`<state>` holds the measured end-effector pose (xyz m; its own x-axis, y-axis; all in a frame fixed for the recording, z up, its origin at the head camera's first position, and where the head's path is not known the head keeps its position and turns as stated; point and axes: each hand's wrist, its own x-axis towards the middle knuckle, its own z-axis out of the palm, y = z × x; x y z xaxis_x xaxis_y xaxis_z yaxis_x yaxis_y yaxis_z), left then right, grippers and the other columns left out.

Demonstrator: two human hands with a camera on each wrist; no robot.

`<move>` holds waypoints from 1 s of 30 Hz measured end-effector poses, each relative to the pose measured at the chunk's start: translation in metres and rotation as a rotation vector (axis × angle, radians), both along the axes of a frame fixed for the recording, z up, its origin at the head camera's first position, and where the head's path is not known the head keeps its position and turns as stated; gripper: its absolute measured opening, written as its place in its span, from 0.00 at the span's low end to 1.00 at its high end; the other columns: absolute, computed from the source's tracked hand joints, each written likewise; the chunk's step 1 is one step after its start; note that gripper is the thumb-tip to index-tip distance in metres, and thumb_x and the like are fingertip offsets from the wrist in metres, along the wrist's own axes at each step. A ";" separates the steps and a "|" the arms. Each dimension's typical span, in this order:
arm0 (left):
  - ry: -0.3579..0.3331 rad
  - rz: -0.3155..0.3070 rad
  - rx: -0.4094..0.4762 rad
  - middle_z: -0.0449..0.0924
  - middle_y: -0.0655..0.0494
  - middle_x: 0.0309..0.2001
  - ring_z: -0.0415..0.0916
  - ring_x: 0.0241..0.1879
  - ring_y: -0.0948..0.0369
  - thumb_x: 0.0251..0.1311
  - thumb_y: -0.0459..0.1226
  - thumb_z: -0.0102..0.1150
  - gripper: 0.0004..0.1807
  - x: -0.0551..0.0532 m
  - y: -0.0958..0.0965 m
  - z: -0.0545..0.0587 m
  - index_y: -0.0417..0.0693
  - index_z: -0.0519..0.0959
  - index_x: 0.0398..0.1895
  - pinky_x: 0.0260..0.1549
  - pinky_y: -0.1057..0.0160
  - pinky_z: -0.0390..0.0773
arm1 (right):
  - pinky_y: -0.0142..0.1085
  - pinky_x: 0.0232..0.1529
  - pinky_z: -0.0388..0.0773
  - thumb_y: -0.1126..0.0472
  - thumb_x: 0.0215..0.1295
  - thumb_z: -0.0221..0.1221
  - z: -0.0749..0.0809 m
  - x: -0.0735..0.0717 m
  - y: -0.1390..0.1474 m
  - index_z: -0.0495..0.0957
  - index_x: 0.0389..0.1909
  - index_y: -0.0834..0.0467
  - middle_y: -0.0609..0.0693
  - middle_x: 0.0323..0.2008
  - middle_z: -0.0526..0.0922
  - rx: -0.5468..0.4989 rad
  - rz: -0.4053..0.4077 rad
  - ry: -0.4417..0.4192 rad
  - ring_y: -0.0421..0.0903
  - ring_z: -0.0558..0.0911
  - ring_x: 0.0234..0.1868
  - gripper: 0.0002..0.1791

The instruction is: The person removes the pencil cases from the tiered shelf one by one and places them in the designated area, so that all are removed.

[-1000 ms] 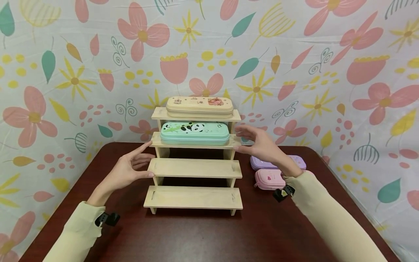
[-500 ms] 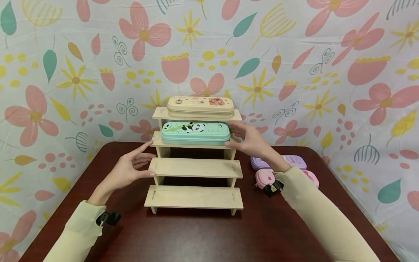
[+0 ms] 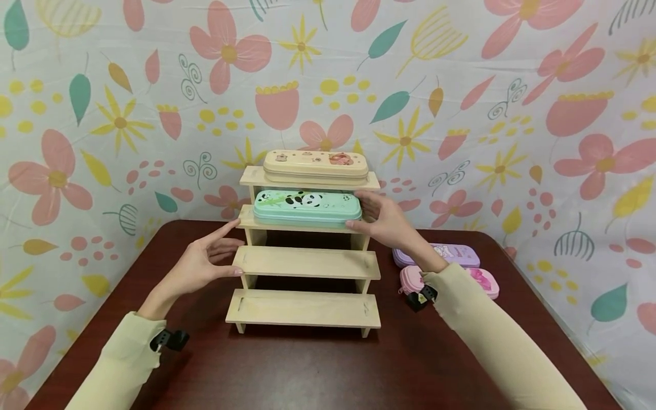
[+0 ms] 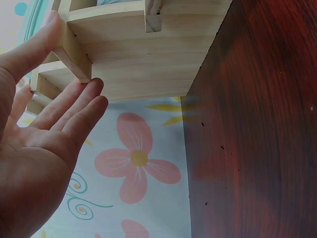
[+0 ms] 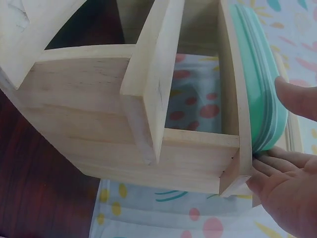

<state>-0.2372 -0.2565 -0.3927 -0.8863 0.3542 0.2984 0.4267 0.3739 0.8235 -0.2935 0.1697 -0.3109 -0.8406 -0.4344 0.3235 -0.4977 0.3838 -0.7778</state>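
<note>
Bright, even light with soft shadows; head view bends at its edges, wrist views blur up close.

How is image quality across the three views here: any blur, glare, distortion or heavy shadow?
Head view: evenly lit and sharp, soft sheen on the table, slight wide-angle bowing at the edges. Left wrist view: the left hand is close and soft, the wooden rack sharper, a dull reflection on the tabletop. Right wrist view: the right hand is blurred at the frame edge, the green tin fairly clear, dark shadow under the shelves.
</note>
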 end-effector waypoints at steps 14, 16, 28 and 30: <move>0.000 -0.011 0.003 0.80 0.41 0.64 0.78 0.64 0.45 0.54 0.30 0.82 0.58 0.001 0.000 0.001 0.63 0.59 0.85 0.63 0.45 0.77 | 0.53 0.73 0.70 0.59 0.66 0.74 0.003 -0.005 -0.005 0.67 0.76 0.68 0.65 0.73 0.70 0.051 -0.038 -0.017 0.62 0.72 0.72 0.42; 0.000 -0.010 0.004 0.80 0.41 0.63 0.78 0.64 0.45 0.54 0.30 0.82 0.58 0.001 0.001 0.000 0.63 0.59 0.85 0.63 0.46 0.77 | 0.53 0.73 0.71 0.59 0.66 0.74 0.003 -0.005 -0.006 0.68 0.75 0.68 0.65 0.73 0.70 0.040 -0.038 -0.022 0.62 0.73 0.71 0.42; -0.006 -0.011 0.007 0.79 0.38 0.64 0.78 0.64 0.46 0.54 0.31 0.82 0.57 0.001 0.001 0.000 0.64 0.59 0.85 0.63 0.41 0.75 | 0.52 0.73 0.70 0.64 0.66 0.74 0.004 -0.005 0.000 0.67 0.75 0.70 0.65 0.73 0.71 0.031 -0.007 -0.047 0.60 0.73 0.71 0.40; -0.007 -0.007 0.004 0.79 0.38 0.64 0.78 0.65 0.46 0.54 0.32 0.82 0.57 0.002 0.001 0.000 0.64 0.59 0.85 0.63 0.41 0.75 | 0.52 0.73 0.70 0.62 0.67 0.73 0.005 -0.006 -0.001 0.66 0.76 0.69 0.64 0.73 0.70 0.048 0.008 -0.055 0.59 0.72 0.72 0.42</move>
